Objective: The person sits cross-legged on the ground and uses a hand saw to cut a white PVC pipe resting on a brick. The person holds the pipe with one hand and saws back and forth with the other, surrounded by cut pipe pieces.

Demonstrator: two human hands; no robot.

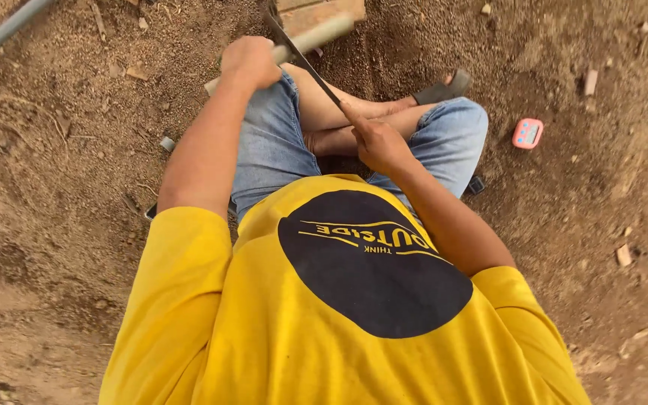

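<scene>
Because the person is seated on bare brown earth with knees drawn up, the work is kept over the lap. The pale round wooden stick (pixel 305 41) is gripped in the closed left hand (pixel 249 61), slanted across the thigh. The long dark metal blade (pixel 305 64) is clasped in the closed right hand (pixel 380 144), laid against the stick.

Open dirt lies left and right; a brick (pixel 316 11) blocks ahead, a pink timer (pixel 527 133) sits right

Pink timer (pixel 527 133), brick (pixel 320 11), pipe (pixel 5 31) on bare dirt (pixel 54 187)
</scene>
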